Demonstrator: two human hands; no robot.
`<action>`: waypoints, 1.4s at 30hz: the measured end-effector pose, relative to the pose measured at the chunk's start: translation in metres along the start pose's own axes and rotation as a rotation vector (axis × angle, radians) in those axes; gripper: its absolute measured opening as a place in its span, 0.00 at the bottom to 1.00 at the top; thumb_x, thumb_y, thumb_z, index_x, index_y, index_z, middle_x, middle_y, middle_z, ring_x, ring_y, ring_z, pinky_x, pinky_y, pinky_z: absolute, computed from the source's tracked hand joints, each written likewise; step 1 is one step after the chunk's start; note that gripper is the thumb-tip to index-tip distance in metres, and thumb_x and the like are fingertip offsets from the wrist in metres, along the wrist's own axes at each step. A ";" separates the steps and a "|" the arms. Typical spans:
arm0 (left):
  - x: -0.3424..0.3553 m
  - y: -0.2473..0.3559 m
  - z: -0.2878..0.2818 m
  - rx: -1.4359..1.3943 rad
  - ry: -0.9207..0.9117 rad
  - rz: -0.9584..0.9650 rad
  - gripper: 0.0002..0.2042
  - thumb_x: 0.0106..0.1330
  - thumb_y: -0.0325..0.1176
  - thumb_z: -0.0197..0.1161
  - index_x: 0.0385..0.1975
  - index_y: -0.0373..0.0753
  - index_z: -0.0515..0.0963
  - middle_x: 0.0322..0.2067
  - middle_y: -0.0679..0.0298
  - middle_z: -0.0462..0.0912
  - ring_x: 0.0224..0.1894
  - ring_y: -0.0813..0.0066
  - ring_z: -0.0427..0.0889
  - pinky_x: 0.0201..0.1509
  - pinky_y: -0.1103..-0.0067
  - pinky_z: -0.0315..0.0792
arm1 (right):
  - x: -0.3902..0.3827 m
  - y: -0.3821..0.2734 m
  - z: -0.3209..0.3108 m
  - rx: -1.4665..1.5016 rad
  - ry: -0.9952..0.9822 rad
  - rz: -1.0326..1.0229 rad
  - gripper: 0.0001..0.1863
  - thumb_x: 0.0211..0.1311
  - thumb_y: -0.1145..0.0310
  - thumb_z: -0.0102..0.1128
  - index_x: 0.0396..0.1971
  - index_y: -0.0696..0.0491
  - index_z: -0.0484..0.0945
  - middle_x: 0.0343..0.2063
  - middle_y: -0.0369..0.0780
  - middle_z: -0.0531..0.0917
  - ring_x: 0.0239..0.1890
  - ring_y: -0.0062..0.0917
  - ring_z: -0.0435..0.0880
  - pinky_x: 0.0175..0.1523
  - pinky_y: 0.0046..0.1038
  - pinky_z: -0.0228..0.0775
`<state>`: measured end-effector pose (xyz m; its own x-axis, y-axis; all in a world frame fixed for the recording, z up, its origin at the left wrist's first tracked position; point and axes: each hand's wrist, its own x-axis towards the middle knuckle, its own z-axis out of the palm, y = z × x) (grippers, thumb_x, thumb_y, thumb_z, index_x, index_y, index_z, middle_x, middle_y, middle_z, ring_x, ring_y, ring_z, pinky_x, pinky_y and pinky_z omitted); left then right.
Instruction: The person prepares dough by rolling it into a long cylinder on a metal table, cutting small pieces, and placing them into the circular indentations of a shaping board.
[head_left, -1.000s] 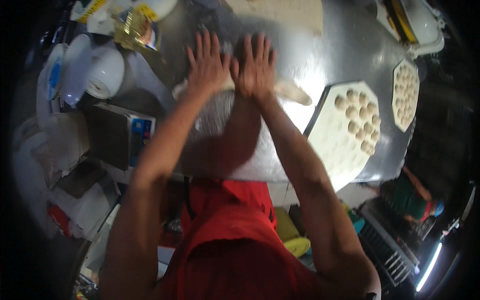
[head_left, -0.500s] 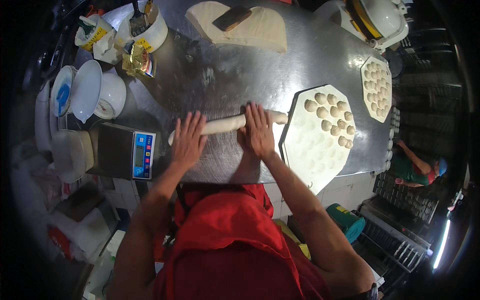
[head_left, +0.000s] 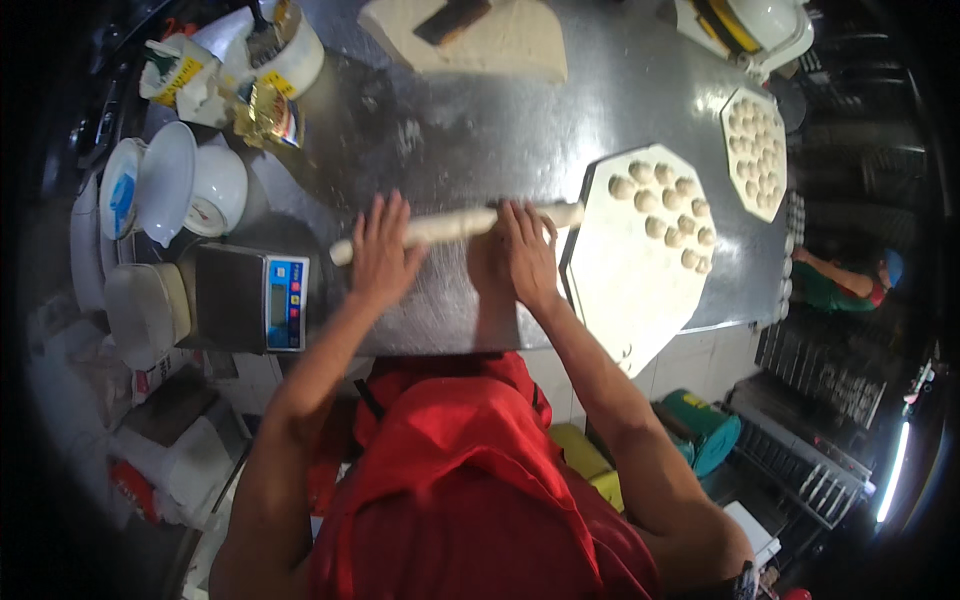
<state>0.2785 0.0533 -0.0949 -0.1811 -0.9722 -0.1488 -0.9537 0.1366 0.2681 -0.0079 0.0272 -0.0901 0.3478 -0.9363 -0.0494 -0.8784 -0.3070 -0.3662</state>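
Note:
A long pale dough rope (head_left: 450, 226) lies crosswise on the steel table in front of me. My left hand (head_left: 384, 252) rests flat on it near its left end, fingers stretched out. Toward the other end, my right hand (head_left: 526, 258) lies on the rope, its fingers extended forward. The rope's right tip reaches the edge of a white eight-sided board (head_left: 630, 290). Several small dough balls (head_left: 672, 203) sit in rows on the far half of that board.
A digital scale (head_left: 250, 298) stands at the left, with white bowls (head_left: 168, 185) behind it. Farther back are tubs (head_left: 282, 60) and a gold packet (head_left: 268, 118). A dough slab (head_left: 520, 40) bears a dark scraper (head_left: 452, 20). Another ball-filled board (head_left: 755, 150) lies right; a person (head_left: 850, 283) works beyond.
The dough rope has become longer and a little thinner under my hands. Both hands remain on it, their fingers slightly shifted. The whole view has tilted a little.

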 end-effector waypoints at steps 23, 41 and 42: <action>0.110 -0.015 -0.007 0.003 0.129 -0.023 0.45 0.80 0.63 0.52 0.84 0.35 0.50 0.85 0.46 0.46 0.87 0.42 0.40 0.87 0.45 0.36 | 0.085 0.049 0.013 -0.094 0.222 0.132 0.46 0.75 0.40 0.54 0.84 0.49 0.56 0.82 0.61 0.54 0.84 0.59 0.49 0.84 0.63 0.36; 0.012 0.046 -0.022 -0.040 -0.067 -0.107 0.30 0.74 0.47 0.69 0.71 0.40 0.71 0.66 0.53 0.77 0.68 0.53 0.76 0.69 0.52 0.66 | -0.071 0.040 -0.030 -0.080 -0.025 0.129 0.23 0.68 0.68 0.61 0.63 0.51 0.76 0.61 0.43 0.81 0.66 0.39 0.78 0.71 0.48 0.64; 0.016 0.054 -0.026 -0.024 -0.067 -0.091 0.30 0.74 0.47 0.69 0.71 0.40 0.71 0.66 0.53 0.77 0.68 0.53 0.76 0.69 0.52 0.66 | -0.074 0.066 -0.019 -0.095 0.098 0.019 0.23 0.67 0.69 0.63 0.61 0.52 0.76 0.60 0.43 0.81 0.63 0.39 0.80 0.69 0.48 0.66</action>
<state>0.2305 0.0401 -0.0584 -0.1102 -0.9653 -0.2368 -0.9610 0.0427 0.2732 -0.0978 0.0734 -0.0929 0.3013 -0.9528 0.0377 -0.9131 -0.2996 -0.2764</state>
